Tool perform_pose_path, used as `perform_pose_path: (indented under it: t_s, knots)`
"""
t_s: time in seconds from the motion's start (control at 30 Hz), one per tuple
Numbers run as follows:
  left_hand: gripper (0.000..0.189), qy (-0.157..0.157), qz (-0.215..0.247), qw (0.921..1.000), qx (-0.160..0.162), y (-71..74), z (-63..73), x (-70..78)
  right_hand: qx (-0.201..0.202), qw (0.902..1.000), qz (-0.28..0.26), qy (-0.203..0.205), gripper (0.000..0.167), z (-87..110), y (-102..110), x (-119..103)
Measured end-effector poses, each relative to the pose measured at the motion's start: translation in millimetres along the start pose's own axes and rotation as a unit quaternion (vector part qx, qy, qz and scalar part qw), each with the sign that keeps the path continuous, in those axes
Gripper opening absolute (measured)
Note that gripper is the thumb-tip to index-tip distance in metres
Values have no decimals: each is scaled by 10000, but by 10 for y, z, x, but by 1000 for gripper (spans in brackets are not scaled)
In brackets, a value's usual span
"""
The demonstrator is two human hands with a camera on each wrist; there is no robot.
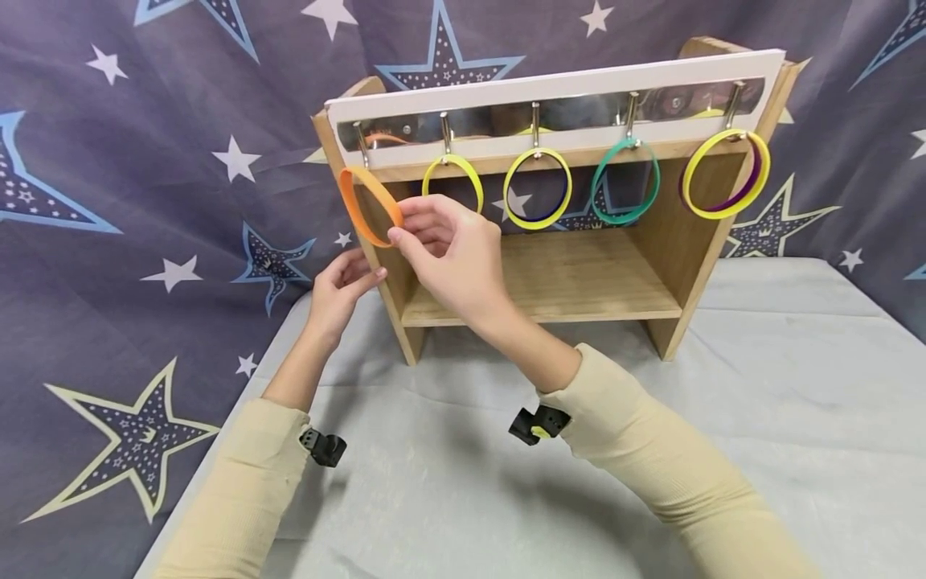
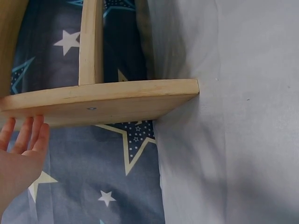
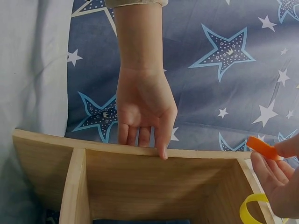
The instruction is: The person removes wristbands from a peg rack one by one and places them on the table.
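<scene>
My right hand (image 1: pixel 463 249) pinches the lower right side of an orange silicone wristband (image 1: pixel 354 207) between thumb and fingers. The band's upper end sits right at the leftmost hook (image 1: pixel 362 145) of a white hook rail (image 1: pixel 557 80). In the right wrist view, the orange band (image 3: pixel 264 148) shows nearly edge-on. My left hand (image 1: pixel 338 293) rests against the left side panel (image 2: pixel 103 105) of a small wooden shelf; its extended fingers touch the outer face. The left thumb reaches the panel's front edge, as the right wrist view shows.
Yellow wristbands (image 1: pixel 473 181) (image 1: pixel 509 193), a green one (image 1: pixel 654 189) and a yellow-and-purple pair (image 1: pixel 687 181) hang from the other hooks. The wooden shelf (image 1: pixel 579 273) stands on a grey cloth-covered table (image 1: pixel 448 482). A star-patterned curtain (image 1: pixel 195 322) hangs behind and to the left.
</scene>
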State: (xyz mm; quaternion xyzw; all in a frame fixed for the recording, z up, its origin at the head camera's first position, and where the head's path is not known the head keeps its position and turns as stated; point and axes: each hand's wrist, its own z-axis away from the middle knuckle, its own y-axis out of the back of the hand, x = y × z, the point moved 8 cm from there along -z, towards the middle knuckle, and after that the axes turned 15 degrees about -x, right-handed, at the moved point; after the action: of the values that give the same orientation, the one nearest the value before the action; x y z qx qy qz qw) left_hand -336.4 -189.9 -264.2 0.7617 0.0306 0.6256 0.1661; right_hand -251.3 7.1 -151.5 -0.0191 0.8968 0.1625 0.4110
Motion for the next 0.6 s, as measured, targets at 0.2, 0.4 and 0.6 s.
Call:
perform_pose_path:
  t_s: [0.2,0.4,0.6]
  knots:
    - [29,-88,143,9998,43,11,8,-17,18,10000,21,-52,21,27,-8,39]
    - [33,-195,261,9995,59,5,8,-1,-99,9998,56,-169,20,63,-21,128]
    - [41,-208,217,9995,102,6,13,11,-236,9987,-16,-455,20,120,-28,287]
